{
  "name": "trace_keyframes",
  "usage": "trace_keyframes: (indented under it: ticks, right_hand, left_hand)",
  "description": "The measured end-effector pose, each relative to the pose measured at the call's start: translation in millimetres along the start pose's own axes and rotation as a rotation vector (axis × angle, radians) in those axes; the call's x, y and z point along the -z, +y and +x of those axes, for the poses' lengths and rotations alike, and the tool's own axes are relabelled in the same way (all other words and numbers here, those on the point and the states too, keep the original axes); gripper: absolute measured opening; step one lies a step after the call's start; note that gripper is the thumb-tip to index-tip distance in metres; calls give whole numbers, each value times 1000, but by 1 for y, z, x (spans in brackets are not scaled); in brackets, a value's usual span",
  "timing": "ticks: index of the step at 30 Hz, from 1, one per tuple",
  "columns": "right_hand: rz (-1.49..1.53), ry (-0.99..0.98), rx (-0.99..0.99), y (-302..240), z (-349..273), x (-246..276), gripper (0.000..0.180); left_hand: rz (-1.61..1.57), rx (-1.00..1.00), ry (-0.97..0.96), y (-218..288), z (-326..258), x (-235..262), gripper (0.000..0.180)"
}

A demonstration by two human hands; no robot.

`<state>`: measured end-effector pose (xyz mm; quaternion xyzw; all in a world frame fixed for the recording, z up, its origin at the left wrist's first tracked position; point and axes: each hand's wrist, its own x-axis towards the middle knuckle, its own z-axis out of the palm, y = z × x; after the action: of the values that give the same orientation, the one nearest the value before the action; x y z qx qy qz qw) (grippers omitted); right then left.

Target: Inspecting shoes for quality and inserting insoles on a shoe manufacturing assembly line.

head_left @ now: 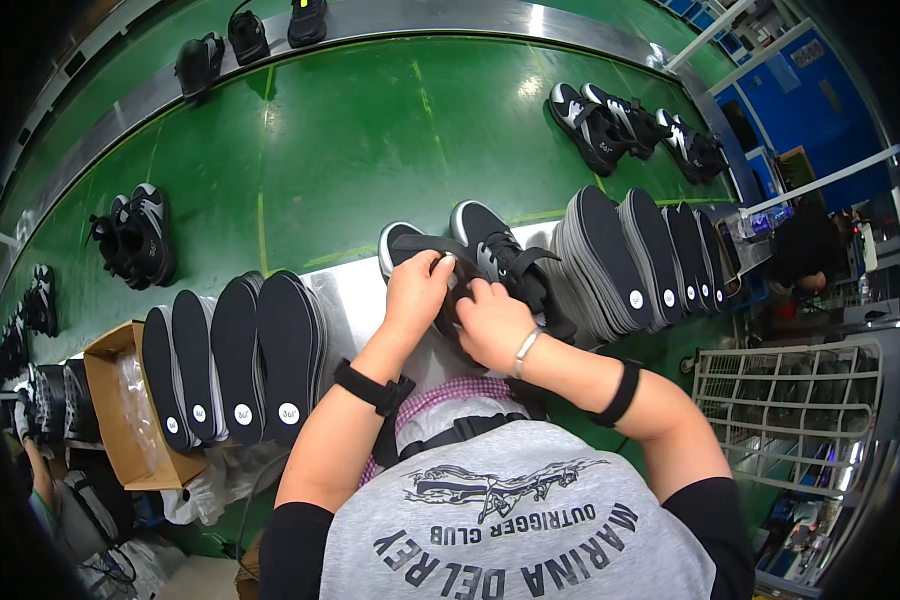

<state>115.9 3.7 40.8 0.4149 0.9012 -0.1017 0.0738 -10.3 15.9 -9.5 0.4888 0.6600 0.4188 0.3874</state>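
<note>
Before me on the metal ledge stands a pair of black sneakers with grey toes. My left hand (417, 292) pinches the upper of the left sneaker (398, 240) near its opening, thumb and fingers together. Curled at that same opening is my right hand (495, 325), its fingertips partly hidden against the dark material. A black strap lies across the front of this sneaker. Just to its right, the other sneaker (487, 232) rests untouched, laces and strap showing. What lies inside the left sneaker is hidden by my hands.
Stacks of black insoles (235, 350) stand at my left, beside a cardboard box (120, 400). More insole stacks (602, 260) are at my right. Beyond the ledge, a green conveyor belt (350, 140) carries shoes (142, 235). A white wire rack (785, 410) stands at the right.
</note>
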Motion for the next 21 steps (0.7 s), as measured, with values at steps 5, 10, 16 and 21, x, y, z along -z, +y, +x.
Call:
trace_keyframes:
  ticks: [5, 10, 16, 21]
  right_hand:
    - [-41, -285, -141, 16, -42, 36, 26]
    - [-129, -153, 70, 17, -33, 39, 15]
    - [-33, -326, -13, 3, 26, -10, 14]
    - [-108, -578, 41, 12, 45, -31, 21]
  left_hand:
    - [37, 3, -19, 0, 1, 1, 26]
    - [1, -10, -36, -6, 3, 0, 27]
    - [-131, 80, -106, -16, 8, 3, 27]
    - [-149, 100, -97, -17, 7, 1, 27]
